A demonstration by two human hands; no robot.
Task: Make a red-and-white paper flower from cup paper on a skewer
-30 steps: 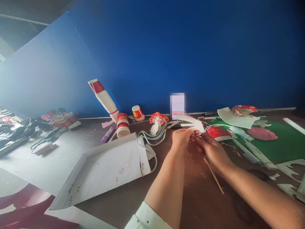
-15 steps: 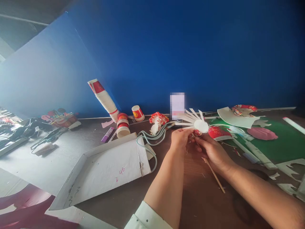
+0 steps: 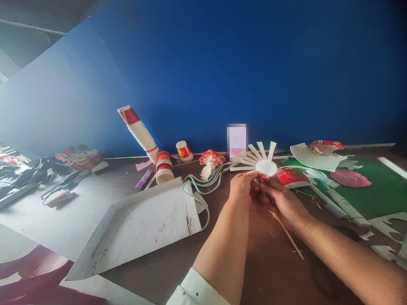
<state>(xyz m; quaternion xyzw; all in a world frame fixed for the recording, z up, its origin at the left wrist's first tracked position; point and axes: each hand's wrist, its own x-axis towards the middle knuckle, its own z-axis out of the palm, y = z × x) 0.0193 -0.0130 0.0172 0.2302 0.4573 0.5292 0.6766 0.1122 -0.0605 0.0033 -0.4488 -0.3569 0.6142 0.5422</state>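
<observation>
Where the desk (image 3: pixel 270 275) meets the blue partition (image 3: pixel 222 76), nested paper cups (image 3: pixel 140 132) lean along the far edge, left of centre; a single cup (image 3: pixel 184 151) rests base-up beside them. Toward the far left corner, a small container (image 3: pixel 87 162) holds pink and red items, too blurred to identify. Between the cups and the near edge lies a shallow cardboard tray (image 3: pixel 136 231), pink and black markings on its inner face. The cut paper cup (image 3: pixel 266 168) is held toward the far edge, right of centre, white base facing up and strips fanned out. The left hand (image 3: pixel 241 186) pinches its lower left side between thumb and fingers. The right hand's (image 3: pixel 284 203) fingers are curled against its underside; whether they grip cannot be determined. A wooden stick (image 3: pixel 289 237) slants from beneath that hand toward the near edge.
</observation>
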